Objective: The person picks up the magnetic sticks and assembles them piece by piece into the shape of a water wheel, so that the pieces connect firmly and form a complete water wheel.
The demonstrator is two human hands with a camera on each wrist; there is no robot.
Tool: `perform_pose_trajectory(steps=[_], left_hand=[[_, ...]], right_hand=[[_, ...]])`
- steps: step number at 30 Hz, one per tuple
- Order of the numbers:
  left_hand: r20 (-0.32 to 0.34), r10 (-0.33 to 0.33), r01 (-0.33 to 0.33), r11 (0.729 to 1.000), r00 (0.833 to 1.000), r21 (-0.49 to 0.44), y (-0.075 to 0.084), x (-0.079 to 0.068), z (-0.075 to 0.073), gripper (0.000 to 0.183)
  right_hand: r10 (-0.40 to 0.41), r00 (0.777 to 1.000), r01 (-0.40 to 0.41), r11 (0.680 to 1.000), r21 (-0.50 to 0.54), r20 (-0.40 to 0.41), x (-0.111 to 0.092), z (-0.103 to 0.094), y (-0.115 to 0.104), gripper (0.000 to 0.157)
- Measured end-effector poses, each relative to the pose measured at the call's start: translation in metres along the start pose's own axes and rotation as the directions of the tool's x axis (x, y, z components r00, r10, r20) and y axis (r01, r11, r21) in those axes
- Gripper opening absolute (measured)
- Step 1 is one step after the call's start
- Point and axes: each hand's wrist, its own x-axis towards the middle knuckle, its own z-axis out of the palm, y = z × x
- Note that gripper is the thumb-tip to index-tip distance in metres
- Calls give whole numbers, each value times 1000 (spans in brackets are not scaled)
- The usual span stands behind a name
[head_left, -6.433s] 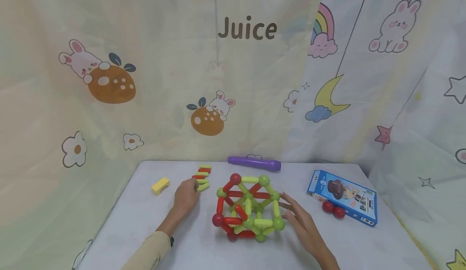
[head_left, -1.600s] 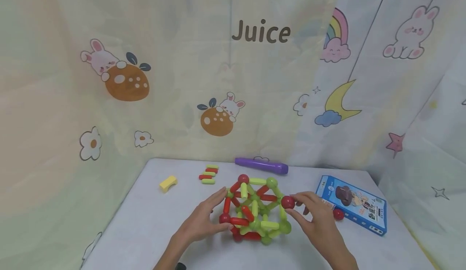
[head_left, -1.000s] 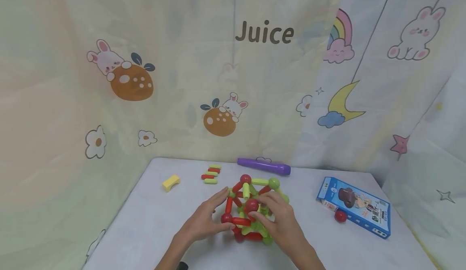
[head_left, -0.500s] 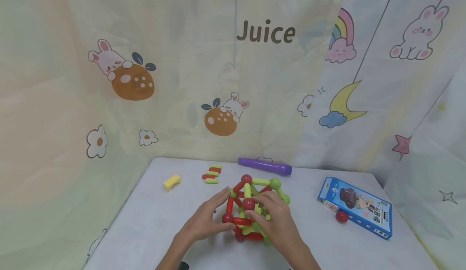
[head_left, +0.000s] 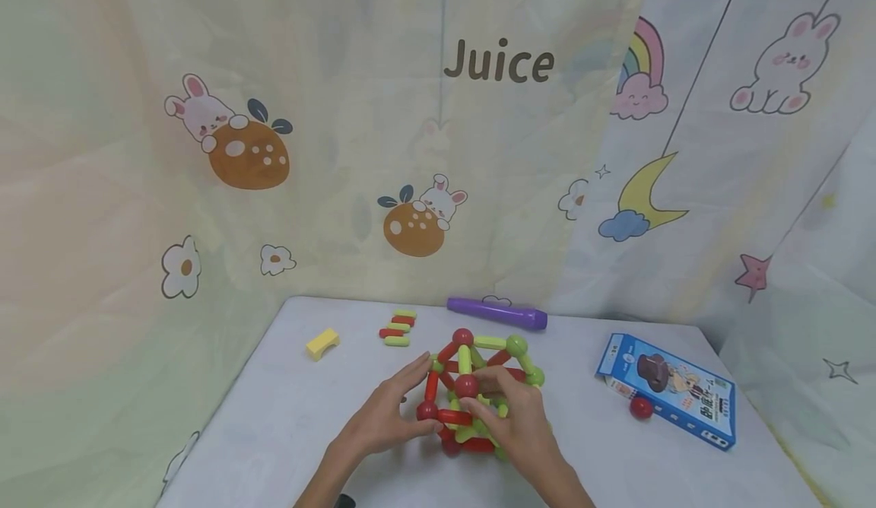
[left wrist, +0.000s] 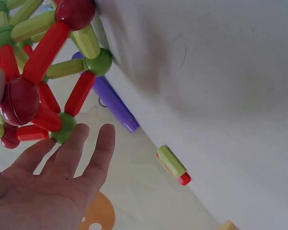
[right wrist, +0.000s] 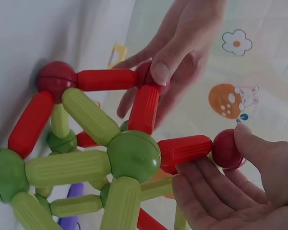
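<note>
Two bare hands work over the near part of a white-covered table (head_left: 267, 417). Left hand (head_left: 385, 414): fingers spread and nearly straight beside the lattice, thumb resting on a glossy red corner ball (head_left: 427, 411). Right hand (head_left: 518, 411): thumb and fingertips pinch another glossy red ball (head_left: 466, 385).

Between the hands, on the table, stands an open lattice frame (right wrist: 134, 157) of shiny red and green balls and ribbed, plastic-looking rods. The pinched ball meets the end of a red rod (right wrist: 187, 149) and the near end of a yellow-green rod (head_left: 464, 360).

Step in hand, as judged: joining these two rods with the pinched ball while the left hand steadies. The next move seems to call for confirming both ends are seated, then easing the pinch without tugging. Full contact cannot be told; fingers cover part of the joint.

Farther right: a spare glossy red ball (head_left: 641, 407) beside a blue printed cardboard box (head_left: 674, 390). Farther left: a yellow arched block (head_left: 322, 344), then five loose short red and yellow-green rods (head_left: 398, 328). Beyond: a purple tapered stick (head_left: 496, 313), then a pale cartoon-printed curtain (head_left: 328, 112).
</note>
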Motion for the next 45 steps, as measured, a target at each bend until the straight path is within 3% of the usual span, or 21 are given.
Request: perform_pose_trajectory(steps=[7,15,29,32,35,39,41,45], left_hand=[[1,-13,13,1000,1000,2,-1,0,0,96],[5,-17,17,1000,1000,-15,0,-1,0,96],[3,-31,31,999,1000,-12,1,0,-1,97],[6,-39,39,999,999,-8,4,1,0,101],[9,-20,20,1000,1000,10,9,6,1,106],[-5,34,-34,999,999,4,16,14,-2,108],[-13,48,-48,999,999,-9,20,18,-4,108],[-8,76,-76,997,997,-19,25,24,-3,110]], right_hand=[[4,1000,-1,997,77,-28,1,5,4,37],[-1,999,5,998,63,-52,4,10,4,38],[36,999,-34,997,69,-15,5,10,4,38],[7,1000,-7,998,65,-9,3,2,10,36],[-78,994,79,997,19,-77,1,-12,24,34],[-225,940,196,971,-134,-257,6,-31,49,37],[-261,919,209,958,-197,-296,14,-37,59,45],[-254,940,207,955,-213,-228,31,-38,70,60]])
